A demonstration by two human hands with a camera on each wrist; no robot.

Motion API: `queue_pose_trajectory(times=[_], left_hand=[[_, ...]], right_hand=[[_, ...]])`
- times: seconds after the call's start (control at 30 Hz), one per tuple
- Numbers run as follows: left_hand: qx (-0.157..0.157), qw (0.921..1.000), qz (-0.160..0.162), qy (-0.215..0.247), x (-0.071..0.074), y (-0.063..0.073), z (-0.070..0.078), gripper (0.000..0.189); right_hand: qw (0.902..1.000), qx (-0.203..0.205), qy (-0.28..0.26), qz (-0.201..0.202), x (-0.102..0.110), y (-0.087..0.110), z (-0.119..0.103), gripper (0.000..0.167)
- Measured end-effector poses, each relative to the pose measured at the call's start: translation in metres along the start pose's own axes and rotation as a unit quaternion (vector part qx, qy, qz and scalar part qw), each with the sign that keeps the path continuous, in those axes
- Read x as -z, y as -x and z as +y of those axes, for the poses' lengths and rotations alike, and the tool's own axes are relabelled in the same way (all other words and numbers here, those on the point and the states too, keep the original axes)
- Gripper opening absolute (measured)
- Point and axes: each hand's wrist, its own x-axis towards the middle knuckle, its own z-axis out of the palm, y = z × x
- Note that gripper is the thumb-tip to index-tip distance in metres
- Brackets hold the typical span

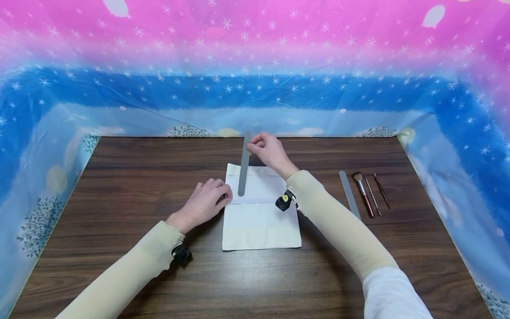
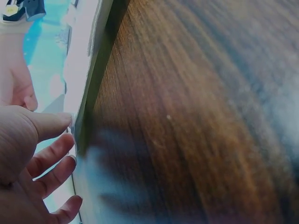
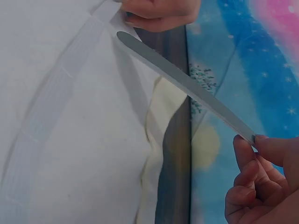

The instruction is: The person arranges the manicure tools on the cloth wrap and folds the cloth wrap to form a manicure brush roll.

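Note:
A grey nail file is pinched near its far end by my right hand. It slants above the upper part of a white cloth pouch, and its rounded lower tip points toward a pocket band across the middle. In the right wrist view, thumb and fingertips hold the end of the file, clear of the cloth. My left hand is at the pouch's left side, with thumb and forefinger pinching the edge near the band. Its other fingers are loosely bent in the left wrist view.
Right of the pouch, another grey nail file lies partly behind my right forearm. Beside it are a makeup brush and two thin brown-handled tools. A patterned pink and blue cloth encloses the wooden table.

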Motion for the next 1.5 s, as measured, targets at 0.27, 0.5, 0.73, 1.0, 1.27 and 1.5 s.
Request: queue_pose_trajectory(times=[0.27, 0.5, 0.73, 1.0, 1.27, 1.5], left_hand=[[-0.001, 1.0, 0.001, -0.005, -0.001, 0.0, 0.0, 0.007], [-0.005, 0.9999, 0.01, -0.011, -0.001, 0.0, 0.0, 0.009], [-0.004, 0.9999, 0.008, -0.01, 0.0, 0.0, 0.001, 0.008], [-0.005, 0.9999, 0.008, -0.01, -0.001, 0.001, 0.0, 0.009], [-0.003, 0.9999, 0.009, -0.01, -0.002, 0.0, -0.001, 0.008], [-0.001, 0.9999, 0.006, -0.011, -0.002, 0.0, 0.0, 0.009]], right_hand=[[0.9998, -0.002, 0.003, -0.019, -0.012, 0.002, 0.001, 0.02], [0.9991, -0.009, 0.01, -0.039, -0.019, 0.002, 0.003, 0.028], [0.9981, 0.005, 0.016, -0.059, -0.022, 0.002, 0.009, 0.054], [0.9966, 0.016, 0.032, -0.074, -0.025, 0.005, 0.013, 0.05], [0.9955, 0.007, 0.038, -0.087, -0.029, 0.008, 0.016, 0.05], [0.9938, 0.004, 0.055, -0.097, -0.031, 0.012, 0.016, 0.047]])
